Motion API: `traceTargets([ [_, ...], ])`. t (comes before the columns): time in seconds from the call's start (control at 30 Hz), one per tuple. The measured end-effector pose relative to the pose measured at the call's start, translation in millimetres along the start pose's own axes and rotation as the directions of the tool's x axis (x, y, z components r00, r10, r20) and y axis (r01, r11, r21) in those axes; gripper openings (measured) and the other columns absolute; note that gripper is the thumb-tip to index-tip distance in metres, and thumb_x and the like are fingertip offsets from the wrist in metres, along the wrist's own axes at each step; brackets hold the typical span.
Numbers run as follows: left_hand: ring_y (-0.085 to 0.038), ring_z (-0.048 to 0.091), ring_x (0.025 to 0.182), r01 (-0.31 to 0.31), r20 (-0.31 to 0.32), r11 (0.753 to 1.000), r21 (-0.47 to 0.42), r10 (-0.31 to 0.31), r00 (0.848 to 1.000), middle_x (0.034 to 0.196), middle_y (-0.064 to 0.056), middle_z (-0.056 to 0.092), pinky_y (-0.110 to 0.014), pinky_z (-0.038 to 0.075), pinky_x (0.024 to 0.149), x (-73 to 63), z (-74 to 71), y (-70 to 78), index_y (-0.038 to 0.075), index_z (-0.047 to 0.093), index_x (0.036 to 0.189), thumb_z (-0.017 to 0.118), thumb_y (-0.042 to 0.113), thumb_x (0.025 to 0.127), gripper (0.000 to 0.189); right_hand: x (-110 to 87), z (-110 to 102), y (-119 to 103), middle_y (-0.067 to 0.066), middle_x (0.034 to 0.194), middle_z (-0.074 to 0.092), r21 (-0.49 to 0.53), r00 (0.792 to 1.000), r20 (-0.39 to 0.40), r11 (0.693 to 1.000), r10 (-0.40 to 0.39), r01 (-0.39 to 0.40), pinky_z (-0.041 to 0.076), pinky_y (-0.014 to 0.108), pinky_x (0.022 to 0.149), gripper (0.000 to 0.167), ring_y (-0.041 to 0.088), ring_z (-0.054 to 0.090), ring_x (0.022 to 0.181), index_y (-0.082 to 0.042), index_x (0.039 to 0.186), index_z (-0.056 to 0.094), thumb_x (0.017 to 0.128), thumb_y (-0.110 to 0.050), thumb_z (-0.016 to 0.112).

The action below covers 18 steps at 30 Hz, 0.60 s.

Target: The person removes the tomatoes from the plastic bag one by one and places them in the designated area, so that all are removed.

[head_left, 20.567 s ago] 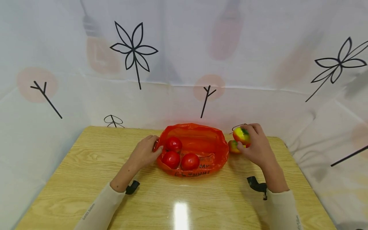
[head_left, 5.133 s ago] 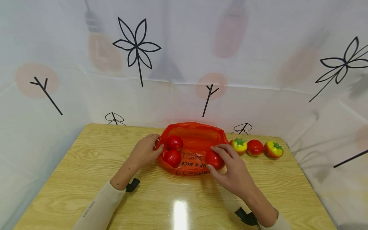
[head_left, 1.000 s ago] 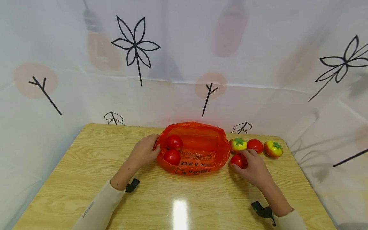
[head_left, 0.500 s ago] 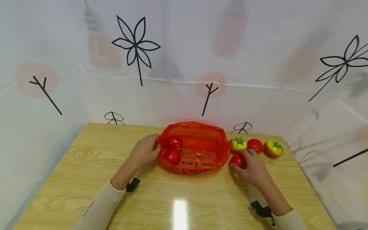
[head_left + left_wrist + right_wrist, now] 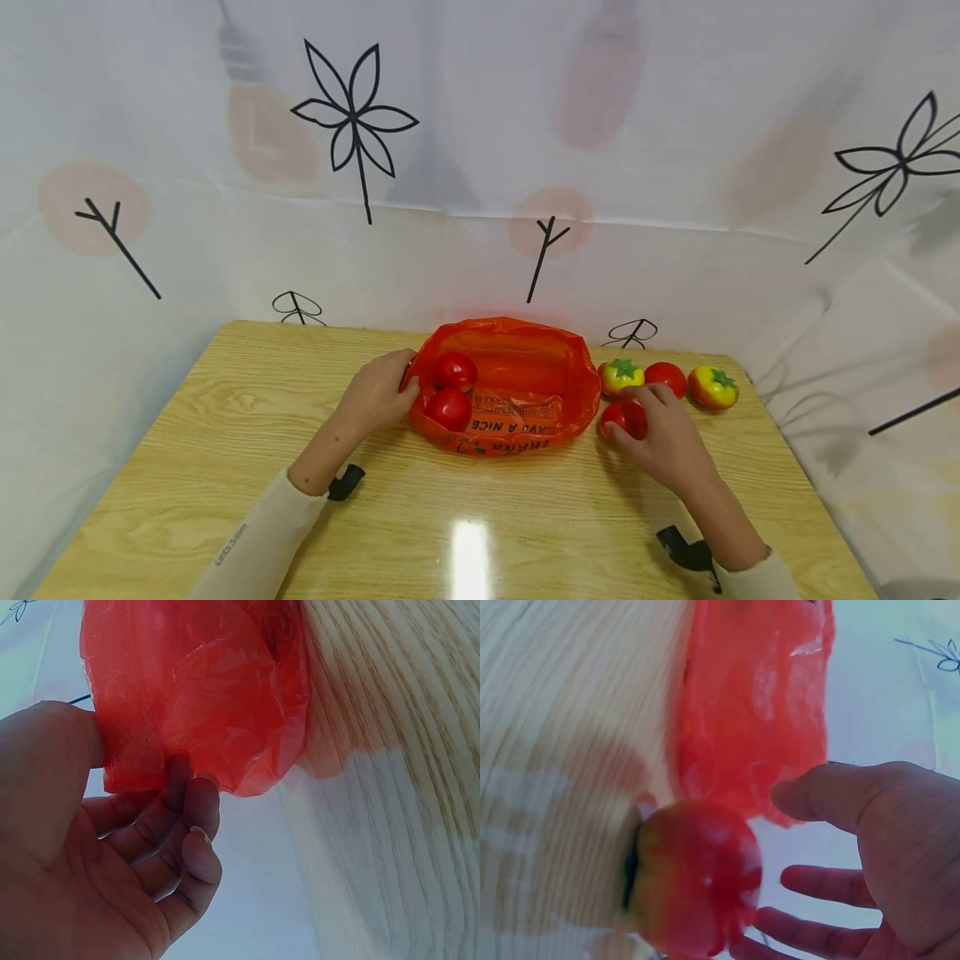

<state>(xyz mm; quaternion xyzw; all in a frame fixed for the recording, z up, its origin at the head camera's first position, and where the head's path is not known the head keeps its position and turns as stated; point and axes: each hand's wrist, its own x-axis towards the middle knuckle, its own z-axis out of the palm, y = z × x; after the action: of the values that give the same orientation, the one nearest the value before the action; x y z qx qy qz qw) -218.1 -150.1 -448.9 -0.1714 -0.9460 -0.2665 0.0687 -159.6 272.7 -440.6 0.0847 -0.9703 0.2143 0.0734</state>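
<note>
An orange-red plastic bag (image 5: 517, 367) stands with its mouth wide, two red tomatoes (image 5: 449, 410) inside at its left. My left hand (image 5: 377, 390) pinches the bag's left rim; in the left wrist view its thumb and fingers meet on the film (image 5: 202, 690). On the table just right of the bag sits another red tomato (image 5: 621, 419), its dark green stem end facing down in the right wrist view. My right hand (image 5: 669, 437) is around that tomato with thumb and fingers spread; in the right wrist view the thumb is off it and fingertips are at its side.
Behind the right hand stand a yellow-red tomato (image 5: 622, 377) with a green top, a red tomato (image 5: 666, 378) and another yellow-red tomato (image 5: 714, 388), in a row. A patterned cloth (image 5: 480, 150) hangs behind the wooden table (image 5: 390, 525).
Over the earlier frames a red tomato went from the bag to the table at its right in my right hand. Just now the right thumb and fingers have loosened from it. The left hand stays.
</note>
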Motion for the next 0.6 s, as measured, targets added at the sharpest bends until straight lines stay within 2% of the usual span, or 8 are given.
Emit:
traceTargets([
  [0.27,-0.021,0.062,0.082,-0.001,0.0,1.0,0.0,0.001,1.0,0.097,-0.005,0.07,-0.038,0.058,0.074,0.4,-0.3,-0.3,0.005,0.068,0.113,0.066,0.011,0.096,0.018,-3.2,-4.4,-13.9,0.02,0.128,0.06,0.007,0.996,-0.072,0.999,-0.049,0.05,0.054,0.065,0.097,0.051,0.042,0.059,0.115,-0.001,0.131,0.065,0.087,-0.018,0.085],
  [0.6,-0.02,0.061,0.082,0.004,0.007,1.0,-0.003,-0.004,1.0,0.096,-0.004,0.07,-0.038,0.057,0.074,1.0,-0.8,-0.3,0.004,0.068,0.113,0.066,0.012,0.096,0.019,-1.8,-5.8,-28.9,0.017,0.126,0.062,-0.004,0.985,-0.133,0.994,-0.113,0.113,0.057,0.062,0.092,0.05,0.039,0.061,0.113,-0.003,0.13,0.067,0.085,-0.016,0.087],
])
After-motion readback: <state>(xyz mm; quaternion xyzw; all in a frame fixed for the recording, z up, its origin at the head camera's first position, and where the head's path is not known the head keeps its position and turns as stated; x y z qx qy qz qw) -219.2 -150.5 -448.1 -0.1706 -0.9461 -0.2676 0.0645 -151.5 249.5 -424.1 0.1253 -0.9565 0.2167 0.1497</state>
